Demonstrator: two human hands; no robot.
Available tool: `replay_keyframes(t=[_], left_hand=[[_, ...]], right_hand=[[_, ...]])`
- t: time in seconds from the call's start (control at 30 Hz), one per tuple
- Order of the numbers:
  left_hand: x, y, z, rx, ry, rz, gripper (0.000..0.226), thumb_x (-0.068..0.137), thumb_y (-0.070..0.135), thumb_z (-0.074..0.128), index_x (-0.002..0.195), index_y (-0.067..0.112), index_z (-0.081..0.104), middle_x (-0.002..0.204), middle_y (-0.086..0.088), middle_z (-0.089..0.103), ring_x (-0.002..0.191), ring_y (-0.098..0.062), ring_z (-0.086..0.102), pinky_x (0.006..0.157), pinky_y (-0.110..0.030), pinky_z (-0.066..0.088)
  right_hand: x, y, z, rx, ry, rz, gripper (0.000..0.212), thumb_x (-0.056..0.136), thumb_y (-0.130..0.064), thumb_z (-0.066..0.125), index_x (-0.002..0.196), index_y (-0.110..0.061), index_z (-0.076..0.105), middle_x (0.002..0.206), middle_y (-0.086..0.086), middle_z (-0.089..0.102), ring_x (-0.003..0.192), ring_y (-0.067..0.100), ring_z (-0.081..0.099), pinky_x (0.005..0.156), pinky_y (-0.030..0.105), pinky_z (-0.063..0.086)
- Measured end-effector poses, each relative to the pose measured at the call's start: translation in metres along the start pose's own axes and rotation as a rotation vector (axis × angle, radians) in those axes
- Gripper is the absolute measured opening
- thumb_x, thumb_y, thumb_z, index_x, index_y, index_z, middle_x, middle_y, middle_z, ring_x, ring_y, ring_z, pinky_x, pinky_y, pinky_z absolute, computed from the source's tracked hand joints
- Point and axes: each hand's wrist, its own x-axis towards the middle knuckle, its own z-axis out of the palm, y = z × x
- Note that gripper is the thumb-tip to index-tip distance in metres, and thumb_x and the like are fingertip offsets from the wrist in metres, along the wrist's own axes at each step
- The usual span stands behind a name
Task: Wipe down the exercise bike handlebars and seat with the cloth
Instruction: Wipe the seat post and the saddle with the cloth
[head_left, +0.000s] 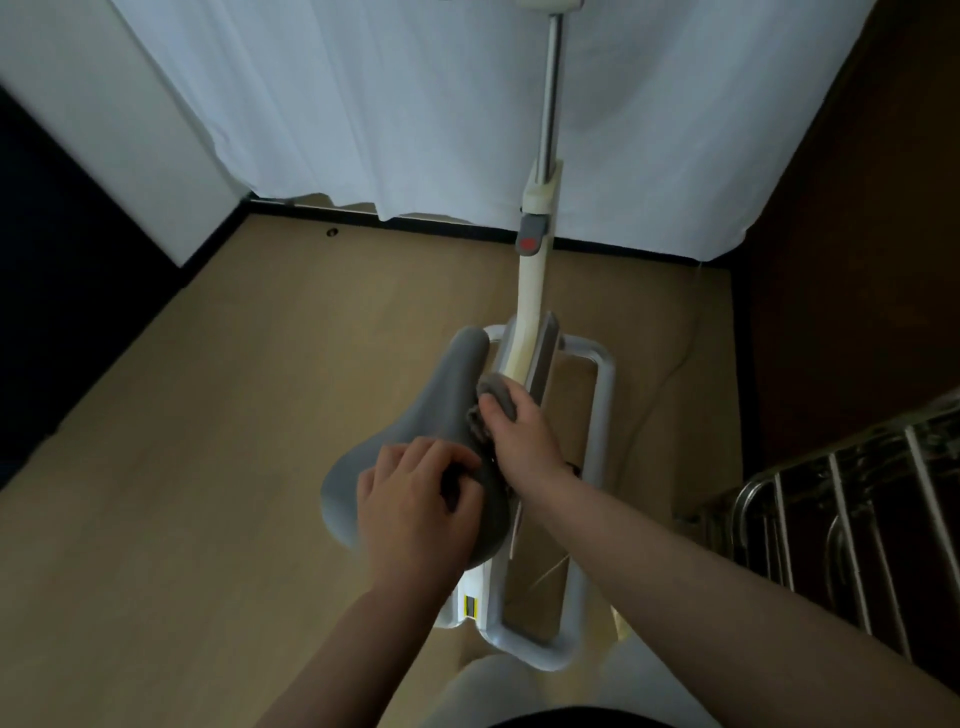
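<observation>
The grey bike seat (441, 410) points away from me, nose toward the far left of the white frame. My right hand (519, 431) grips a bunched grey cloth (498, 395) and holds it against the seat's right side, near the middle. My left hand (415, 499) lies on the wide rear part of the seat, fingers curled over its top. The white bike post (537, 260) rises beyond the seat to a metal stem (551, 93); the handlebars are cut off at the top edge.
The bike's white base frame (597, 415) rests on a tan floor (234, 441). A white curtain (363, 104) hangs behind it. A metal rack (831, 519) stands close at the right, beside a dark wall. My leg (498, 686) shows at the bottom.
</observation>
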Motion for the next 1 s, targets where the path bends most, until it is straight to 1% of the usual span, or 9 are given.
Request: replay_keyframes(t=[0.1,0.17,0.3,0.4,0.5,0.63,0.73,0.8,1.0], left_hand=[[0.007,0.005,0.0,-0.014,-0.024,-0.075,0.01,0.069,0.027,0.054,0.073,0.036,0.059,0.075,0.021,0.057,0.082,-0.007,0.047,0.072,-0.028,0.025],[0.014,0.01,0.003,-0.004,-0.034,-0.114,0.008,0.069,0.029,0.055,0.071,0.034,0.059,0.071,0.018,0.056,0.079,-0.008,0.049,0.072,-0.029,0.029],[0.017,0.02,0.009,0.069,0.017,-0.183,0.007,0.068,0.027,0.056,0.072,0.032,0.058,0.07,0.014,0.055,0.076,-0.01,0.049,0.068,-0.028,0.028],[0.011,0.022,0.01,0.075,0.082,-0.22,0.007,0.068,0.024,0.06,0.069,0.03,0.057,0.068,0.014,0.053,0.073,-0.01,0.048,0.068,-0.027,0.027],[0.009,0.02,0.012,0.004,0.174,-0.221,0.004,0.07,0.023,0.059,0.068,0.025,0.057,0.069,0.013,0.054,0.07,-0.011,0.05,0.067,-0.029,0.038],[0.007,0.022,0.016,-0.044,0.305,-0.245,0.006,0.07,0.015,0.055,0.07,0.018,0.06,0.072,0.008,0.055,0.069,-0.011,0.051,0.063,-0.03,0.043],[0.006,0.022,0.02,0.058,0.366,-0.23,0.009,0.071,0.006,0.061,0.075,0.013,0.066,0.075,0.004,0.059,0.072,-0.016,0.053,0.064,-0.031,0.044],[0.006,0.021,0.022,0.12,0.382,-0.201,0.01,0.073,0.009,0.062,0.078,0.013,0.07,0.079,0.002,0.062,0.075,-0.018,0.056,0.068,-0.031,0.046],[0.008,0.021,0.025,0.157,0.363,-0.214,0.013,0.076,0.018,0.063,0.082,0.015,0.075,0.083,0.004,0.068,0.079,-0.021,0.06,0.071,-0.037,0.051]], right_hand=[[-0.022,0.009,0.004,0.047,0.017,0.012,0.042,0.101,-0.029,0.046,0.143,-0.029,0.041,0.136,-0.008,0.052,0.124,0.009,0.049,0.104,0.03,0.041],[-0.046,0.012,-0.003,0.009,-0.06,0.012,0.042,0.101,-0.028,0.047,0.143,-0.032,0.042,0.137,-0.012,0.05,0.125,0.006,0.047,0.105,0.031,0.041],[0.005,-0.001,-0.005,-0.046,-0.039,0.0,0.039,0.1,-0.025,0.048,0.139,-0.022,0.047,0.128,-0.004,0.058,0.119,0.012,0.054,0.094,0.024,0.043],[0.005,-0.004,0.003,-0.039,-0.042,-0.029,0.049,0.1,-0.029,0.047,0.148,-0.023,0.034,0.145,-0.006,0.043,0.13,0.007,0.042,0.098,0.017,0.035],[-0.014,0.0,0.004,-0.061,-0.135,-0.079,0.058,0.101,-0.025,0.046,0.153,-0.024,0.02,0.155,-0.011,0.024,0.14,0.004,0.028,0.105,0.013,0.027],[0.042,-0.006,0.007,-0.016,-0.052,0.012,0.062,0.1,-0.026,0.047,0.154,-0.021,0.015,0.155,0.001,0.028,0.141,0.017,0.032,0.113,0.029,0.03],[0.021,0.005,0.001,-0.062,-0.167,-0.039,0.065,0.1,-0.03,0.046,0.154,-0.025,0.009,0.159,-0.004,0.02,0.143,0.012,0.025,0.116,0.031,0.027],[0.004,0.007,-0.007,-0.056,-0.266,-0.059,0.066,0.1,-0.03,0.046,0.154,-0.027,0.009,0.158,-0.006,0.021,0.143,0.011,0.026,0.116,0.033,0.028],[0.028,0.007,-0.006,-0.08,-0.23,0.016,0.063,0.1,-0.031,0.047,0.154,-0.026,0.014,0.152,0.002,0.036,0.135,0.017,0.04,0.111,0.039,0.037]])
